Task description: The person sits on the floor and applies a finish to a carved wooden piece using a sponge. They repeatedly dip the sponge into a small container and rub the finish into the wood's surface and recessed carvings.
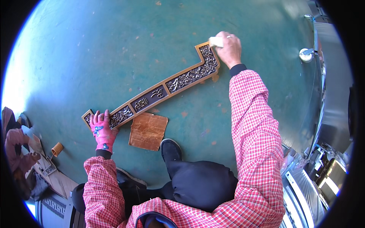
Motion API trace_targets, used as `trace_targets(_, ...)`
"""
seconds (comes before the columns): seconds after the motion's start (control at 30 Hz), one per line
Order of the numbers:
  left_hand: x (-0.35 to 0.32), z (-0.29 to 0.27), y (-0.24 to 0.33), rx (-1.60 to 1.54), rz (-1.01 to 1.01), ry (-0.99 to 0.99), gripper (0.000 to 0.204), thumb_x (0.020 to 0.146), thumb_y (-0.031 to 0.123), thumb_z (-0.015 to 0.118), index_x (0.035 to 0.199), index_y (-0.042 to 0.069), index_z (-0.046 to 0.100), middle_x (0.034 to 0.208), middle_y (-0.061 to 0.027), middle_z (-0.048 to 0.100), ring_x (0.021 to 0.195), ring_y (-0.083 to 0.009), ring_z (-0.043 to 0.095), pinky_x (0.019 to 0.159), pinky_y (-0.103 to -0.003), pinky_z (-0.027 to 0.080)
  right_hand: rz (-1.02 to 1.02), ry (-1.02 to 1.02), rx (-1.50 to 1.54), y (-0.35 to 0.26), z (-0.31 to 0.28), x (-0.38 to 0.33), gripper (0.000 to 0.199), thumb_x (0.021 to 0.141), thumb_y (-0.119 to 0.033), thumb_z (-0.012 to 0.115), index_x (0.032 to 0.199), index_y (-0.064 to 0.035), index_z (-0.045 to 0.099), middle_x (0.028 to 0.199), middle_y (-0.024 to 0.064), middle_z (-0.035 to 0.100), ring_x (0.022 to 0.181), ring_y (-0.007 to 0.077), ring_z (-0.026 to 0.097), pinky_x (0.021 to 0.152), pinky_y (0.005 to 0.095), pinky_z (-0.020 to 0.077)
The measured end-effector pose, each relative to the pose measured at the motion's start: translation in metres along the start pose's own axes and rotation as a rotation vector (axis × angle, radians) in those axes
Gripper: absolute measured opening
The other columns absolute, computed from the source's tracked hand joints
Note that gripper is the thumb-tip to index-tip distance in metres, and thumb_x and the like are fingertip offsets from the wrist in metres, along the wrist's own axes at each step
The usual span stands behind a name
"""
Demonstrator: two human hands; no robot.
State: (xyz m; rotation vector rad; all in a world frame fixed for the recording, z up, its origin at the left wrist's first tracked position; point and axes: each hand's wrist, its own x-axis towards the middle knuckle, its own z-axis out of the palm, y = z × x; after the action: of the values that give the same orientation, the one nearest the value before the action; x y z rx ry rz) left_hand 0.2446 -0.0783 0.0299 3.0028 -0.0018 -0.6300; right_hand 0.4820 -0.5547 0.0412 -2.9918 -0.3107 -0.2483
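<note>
A long ornamental panel (178, 80) with a gold-coloured frame, dark ground and raised scrollwork lies slantwise before me, its right end farther away. My left hand (102, 127), in a pink glove with blue butterflies, grips the panel's near left end, fingers over its face. My bare right hand (230, 49), with a ring on one finger, closes around a small whitish pad (216, 41). That pad touches the frame at the far right corner. Whether it is cloth or sponge cannot be made out.
A worn brown square sheet (148, 131) lies under the panel's near edge by my shoe (171, 150). The green floor (133, 45) is scuffed. At right stands a metal frame with a white caster (306, 55). A person (19, 152) works at the left near a brown cup-like container (57, 149).
</note>
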Motion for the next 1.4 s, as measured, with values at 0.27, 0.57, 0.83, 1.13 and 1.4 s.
trace_targets(0.27,0.000,0.001,0.000,0.007,0.013,0.019,0.091,0.055,0.028,0.088,0.135,0.008,0.052,0.124,-0.0114,0.058,0.133,-0.0318,0.043,0.119,-0.049,0.022,0.066,-0.076,0.085,0.025,-0.027,-0.037,0.025,0.069,-0.005,0.070,0.088,-0.0157,0.059,0.090,0.0058,0.064,0.089,0.0290,0.063,0.082,0.0433,0.0464)
trace_targets(0.57,0.001,-0.007,0.004,0.023,0.002,-0.035,0.090,0.055,0.027,0.088,0.135,0.009,0.052,0.126,-0.0114,0.058,0.134,-0.0314,0.042,0.119,-0.048,0.022,0.200,-0.054,0.261,-0.008,-0.028,-0.084,0.033,0.065,-0.012,0.078,0.093,-0.0122,0.060,0.092,0.0067,0.065,0.096,0.0294,0.061,0.087,0.0447,0.0453)
trace_targets(0.83,-0.002,-0.009,0.005,0.026,-0.016,-0.014,0.088,0.056,0.027,0.087,0.135,0.009,0.052,0.124,-0.0116,0.058,0.132,-0.0322,0.042,0.119,-0.048,0.021,-0.023,0.005,0.343,-0.061,-0.024,-0.085,0.035,0.064,-0.015,0.080,0.096,-0.0130,0.065,0.092,0.0055,0.065,0.094,0.0269,0.061,0.084,0.0427,0.0447)
trace_targets(1.13,-0.001,0.011,-0.005,0.002,0.026,0.065,0.090,0.061,0.035,0.085,0.139,0.011,0.047,0.131,-0.0167,0.052,0.132,-0.0353,0.042,0.115,-0.051,0.027,-0.041,0.060,0.215,-0.034,-0.024,-0.101,0.040,0.067,-0.004,0.078,0.105,-0.0091,0.067,0.102,0.0117,0.068,0.098,0.0324,0.063,0.088,0.0425,0.0493)
trace_targets(1.4,-0.072,-0.078,-0.102,-0.258,0.277,-0.122,0.070,0.069,0.040,0.082,0.126,0.007,0.059,0.122,-0.0125,0.059,0.123,-0.0314,0.049,0.107,-0.044,0.039,-0.007,-0.013,0.446,-0.121,-0.028,-0.150,0.039,0.073,0.001,0.073,0.108,-0.0001,0.057,0.102,0.0155,0.059,0.097,0.0349,0.059,0.088,0.0430,0.0462)
